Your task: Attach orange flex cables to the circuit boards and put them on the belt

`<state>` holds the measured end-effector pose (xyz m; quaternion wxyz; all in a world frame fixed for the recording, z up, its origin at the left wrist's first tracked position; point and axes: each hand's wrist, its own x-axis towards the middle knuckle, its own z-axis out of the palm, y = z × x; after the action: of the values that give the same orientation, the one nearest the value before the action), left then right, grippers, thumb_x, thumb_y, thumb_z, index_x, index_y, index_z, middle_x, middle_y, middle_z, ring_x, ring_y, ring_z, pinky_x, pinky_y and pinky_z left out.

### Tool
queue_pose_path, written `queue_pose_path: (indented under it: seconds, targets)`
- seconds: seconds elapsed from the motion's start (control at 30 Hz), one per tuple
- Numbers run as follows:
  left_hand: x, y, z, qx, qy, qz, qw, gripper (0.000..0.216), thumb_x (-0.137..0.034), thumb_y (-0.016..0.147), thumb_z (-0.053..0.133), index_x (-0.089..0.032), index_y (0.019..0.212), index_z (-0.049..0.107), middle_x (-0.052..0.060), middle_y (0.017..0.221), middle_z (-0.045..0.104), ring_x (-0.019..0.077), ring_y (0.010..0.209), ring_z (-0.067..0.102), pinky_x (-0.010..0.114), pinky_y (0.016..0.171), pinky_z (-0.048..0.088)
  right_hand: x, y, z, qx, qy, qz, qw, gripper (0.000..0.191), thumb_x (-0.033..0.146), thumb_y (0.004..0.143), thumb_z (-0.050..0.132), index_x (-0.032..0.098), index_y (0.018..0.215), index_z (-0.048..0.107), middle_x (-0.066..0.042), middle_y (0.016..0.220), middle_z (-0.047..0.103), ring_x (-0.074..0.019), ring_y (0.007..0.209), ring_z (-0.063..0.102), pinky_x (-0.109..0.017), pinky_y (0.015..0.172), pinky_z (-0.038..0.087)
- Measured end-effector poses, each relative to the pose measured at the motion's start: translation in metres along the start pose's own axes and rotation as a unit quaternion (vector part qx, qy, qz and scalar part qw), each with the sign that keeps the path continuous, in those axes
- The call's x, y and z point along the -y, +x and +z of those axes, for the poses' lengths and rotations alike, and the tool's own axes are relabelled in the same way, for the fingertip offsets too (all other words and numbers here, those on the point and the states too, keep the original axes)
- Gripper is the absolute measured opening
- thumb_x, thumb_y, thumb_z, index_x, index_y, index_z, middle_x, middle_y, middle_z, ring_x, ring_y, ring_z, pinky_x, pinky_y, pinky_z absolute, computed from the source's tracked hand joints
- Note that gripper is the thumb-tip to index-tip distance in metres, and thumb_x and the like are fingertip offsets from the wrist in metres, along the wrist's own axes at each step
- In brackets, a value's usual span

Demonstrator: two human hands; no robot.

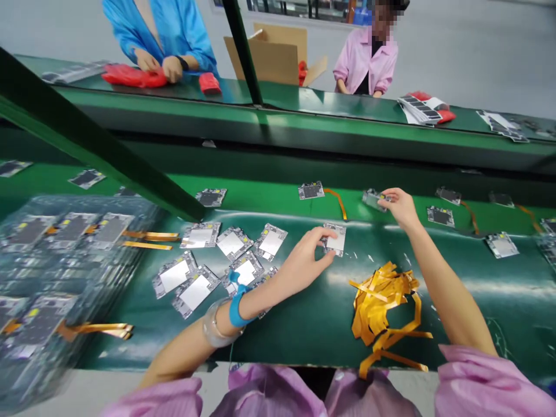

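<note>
My left hand point(310, 255) reaches across the bench, its thumb and fingers closed on the edges of a circuit board point(339, 239) with a silvery plate. Over the green belt, my right hand point(400, 207) pinches a second circuit board point(372, 198), which looks slightly blurred. Left of my left hand lie several loose boards, among them one with a bright white plate point(233, 242); my forearm partly covers some of them. A heap of orange flex cables point(377, 301) sits between my forearms.
Stacked clear trays point(93, 278) with boards and flex cables fill the left side. A green post point(130, 156) slants across the view. More boards, such as one with an orange cable point(311, 190), lie on the belt point(273, 194). Two people work behind the far bench.
</note>
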<state>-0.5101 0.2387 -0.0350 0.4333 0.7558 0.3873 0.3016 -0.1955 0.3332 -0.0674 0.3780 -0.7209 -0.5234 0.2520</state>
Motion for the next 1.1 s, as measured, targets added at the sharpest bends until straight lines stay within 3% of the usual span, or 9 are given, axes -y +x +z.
queue_pose_path:
  seconds: [0.13, 0.23, 0.3, 0.4, 0.57, 0.77, 0.87, 0.97, 1.1]
  targets:
    - [-0.018, 0.015, 0.005, -0.056, 0.13, 0.124, 0.982, 0.056, -0.03, 0.086, 0.071, -0.02, 0.136, 0.046, 0.015, 0.152, 0.042, 0.0331, 0.145, 0.03, 0.052, 0.117, 0.03, 0.034, -0.076, -0.015, 0.059, 0.064, -0.052, 0.995, 0.046, 0.039, 0.068, 0.086, 0.018, 0.104, 0.067, -0.009, 0.108, 0.073, -0.0249, 0.101, 0.069, -0.039, 0.09, 0.057]
    - [-0.025, 0.012, 0.013, 0.079, 0.069, 0.044, 0.993, 0.06, -0.035, 0.084, 0.073, -0.02, 0.137, 0.048, 0.014, 0.134, 0.06, 0.0307, 0.124, 0.055, 0.043, 0.098, 0.048, 0.047, -0.153, -0.013, 0.184, 0.137, -0.069, 0.971, 0.043, 0.038, 0.073, 0.085, 0.022, 0.109, 0.067, -0.007, 0.105, 0.073, -0.0229, 0.097, 0.071, -0.037, 0.081, 0.061]
    - [-0.027, 0.001, 0.021, 0.188, -0.002, -0.057, 0.981, 0.028, -0.035, 0.09, 0.064, -0.02, 0.114, 0.061, 0.002, 0.087, 0.069, 0.0191, 0.079, 0.064, 0.028, 0.066, 0.05, 0.045, -0.197, -0.007, 0.09, 0.129, -0.06, 0.986, 0.039, 0.036, 0.08, 0.08, 0.024, 0.114, 0.065, -0.006, 0.1, 0.072, -0.0214, 0.091, 0.07, -0.039, 0.084, 0.06]
    - [-0.027, -0.023, 0.031, 0.211, -0.045, -0.156, 0.964, 0.021, -0.036, 0.092, 0.058, -0.019, 0.079, 0.054, -0.009, 0.054, 0.039, 0.0098, 0.05, 0.037, 0.022, 0.045, 0.026, 0.032, -0.236, 0.003, -0.019, 0.085, -0.062, 0.994, 0.017, 0.031, 0.086, 0.076, 0.024, 0.099, 0.07, -0.005, 0.093, 0.071, -0.0212, 0.086, 0.069, -0.039, 0.084, 0.056]
    - [-0.034, -0.054, 0.037, 0.196, -0.029, -0.188, 0.962, 0.021, -0.031, 0.092, 0.056, -0.02, 0.075, 0.049, -0.01, 0.052, 0.029, 0.0089, 0.05, 0.023, 0.022, 0.048, 0.023, 0.023, -0.257, 0.009, 0.012, 0.076, -0.056, 0.995, 0.004, 0.024, 0.09, 0.072, 0.023, 0.086, 0.073, -0.004, 0.091, 0.07, -0.02, 0.085, 0.067, -0.034, 0.078, 0.052]
    - [-0.03, -0.081, 0.047, 0.174, -0.009, -0.191, 0.966, 0.014, -0.031, 0.094, 0.051, -0.02, 0.087, 0.057, -0.008, 0.057, 0.041, 0.0098, 0.052, 0.028, 0.022, 0.052, 0.03, 0.03, -0.278, 0.027, -0.011, 0.06, -0.074, 0.995, 0.009, 0.015, 0.092, 0.068, 0.022, 0.085, 0.069, -0.003, 0.087, 0.065, -0.0192, 0.084, 0.062, -0.033, 0.077, 0.05]
    - [-0.018, -0.087, 0.049, 0.175, -0.022, -0.215, 0.961, 0.015, -0.034, 0.094, 0.053, -0.02, 0.09, 0.057, -0.009, 0.057, 0.034, 0.0103, 0.053, 0.027, 0.022, 0.05, 0.028, 0.026, -0.285, 0.035, -0.028, 0.053, -0.112, 0.992, 0.01, 0.013, 0.092, 0.066, 0.022, 0.089, 0.068, -0.003, 0.085, 0.065, -0.0192, 0.083, 0.061, -0.033, 0.077, 0.051]
    - [-0.007, -0.083, 0.038, 0.152, -0.069, -0.254, 0.953, 0.022, -0.04, 0.092, 0.056, -0.02, 0.083, 0.051, -0.007, 0.061, 0.033, 0.0105, 0.055, 0.033, 0.021, 0.049, 0.027, 0.013, -0.279, 0.025, -0.007, 0.057, -0.128, 0.99, 0.01, 0.013, 0.093, 0.066, 0.022, 0.093, 0.069, -0.004, 0.091, 0.069, -0.0189, 0.087, 0.064, -0.033, 0.079, 0.053]
    - [0.001, -0.073, 0.013, 0.039, -0.089, -0.278, 0.956, 0.026, -0.043, 0.088, 0.06, -0.021, 0.082, 0.048, -0.006, 0.069, 0.036, 0.0112, 0.061, 0.039, 0.021, 0.055, 0.034, -0.005, -0.259, -0.007, 0.054, -0.018, -0.15, 0.987, 0.014, 0.016, 0.097, 0.061, 0.023, 0.104, 0.071, -0.006, 0.104, 0.07, -0.0208, 0.098, 0.066, -0.037, 0.088, 0.053]
